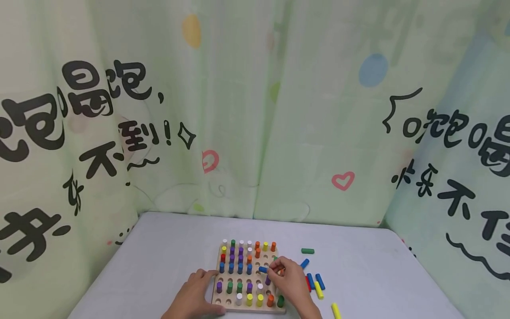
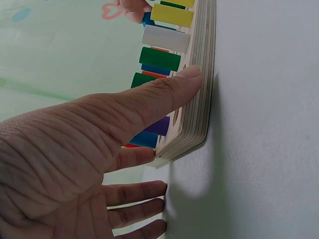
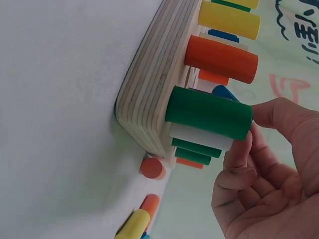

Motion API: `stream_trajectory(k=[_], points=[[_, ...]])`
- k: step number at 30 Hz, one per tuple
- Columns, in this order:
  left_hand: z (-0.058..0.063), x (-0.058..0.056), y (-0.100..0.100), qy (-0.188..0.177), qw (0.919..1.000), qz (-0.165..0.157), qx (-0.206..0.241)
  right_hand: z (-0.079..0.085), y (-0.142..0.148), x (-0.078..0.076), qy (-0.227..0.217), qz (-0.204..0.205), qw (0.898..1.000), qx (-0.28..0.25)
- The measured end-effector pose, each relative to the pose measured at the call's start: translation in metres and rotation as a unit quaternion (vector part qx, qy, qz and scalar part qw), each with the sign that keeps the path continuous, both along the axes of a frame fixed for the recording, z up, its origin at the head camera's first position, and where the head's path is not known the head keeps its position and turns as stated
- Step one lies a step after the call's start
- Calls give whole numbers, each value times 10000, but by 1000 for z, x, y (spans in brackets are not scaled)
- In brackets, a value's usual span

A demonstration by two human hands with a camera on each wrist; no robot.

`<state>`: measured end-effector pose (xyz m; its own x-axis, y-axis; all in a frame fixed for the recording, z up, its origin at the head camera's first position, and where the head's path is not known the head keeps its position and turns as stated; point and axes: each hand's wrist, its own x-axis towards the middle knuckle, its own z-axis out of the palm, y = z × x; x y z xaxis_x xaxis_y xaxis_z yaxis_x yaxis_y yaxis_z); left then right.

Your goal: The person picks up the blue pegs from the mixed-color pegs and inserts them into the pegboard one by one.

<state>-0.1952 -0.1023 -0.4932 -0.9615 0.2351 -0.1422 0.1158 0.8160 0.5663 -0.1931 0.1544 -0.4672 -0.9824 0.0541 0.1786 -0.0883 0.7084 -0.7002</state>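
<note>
Peg (image 1: pixel 262 269), blue, juts from pinching fingertips of the right hand (image 1: pixel 290 281) above the board (image 1: pixel 244 309); left hand (image 1: pixel 192 294) touches its edge, fingers spread.

White table (image 1: pixel 159 248), bearing a layered wooden pegboard (image 1: pixel 245 309) about midway between the left and right edges. Between the pegboard and the right edge lie loose cylindrical pegs: a green peg (image 1: pixel 307 251) nearest the far edge, a slanted blue peg (image 1: pixel 305 263) below it, then a close group of a red peg (image 1: pixel 308 284), two blue pegs (image 1: pixel 320 282) and a yellow peg (image 1: pixel 319 290). A second yellow peg (image 1: pixel 336 311) lies apart, nearest the near edge.
</note>
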Motion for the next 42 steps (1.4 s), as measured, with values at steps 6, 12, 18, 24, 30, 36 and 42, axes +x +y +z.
stream_trajectory(k=[6,12,18,24,30,36,42], points=[[3,1,0,-24,10000,-5,42,-1,-4,-6,-200,80,9998,34],[3,2,0,43,10000,-19,-69,-3,-7,-12,-199,161,9996,156],[2,2,0,72,10000,7,-55,-4,-9,-14,-232,81,9992,321],[3,3,0,124,9999,-21,-68,-4,-12,-16,-293,60,9992,263],[2,2,-1,105,9999,15,-77,-4,-14,-17,-277,50,9992,276],[2,1,-1,52,9999,70,-77,-4,-16,-17,-245,-63,9993,282],[2,1,0,-5,10000,42,1,-4,-17,-18,-239,-182,9988,382]])
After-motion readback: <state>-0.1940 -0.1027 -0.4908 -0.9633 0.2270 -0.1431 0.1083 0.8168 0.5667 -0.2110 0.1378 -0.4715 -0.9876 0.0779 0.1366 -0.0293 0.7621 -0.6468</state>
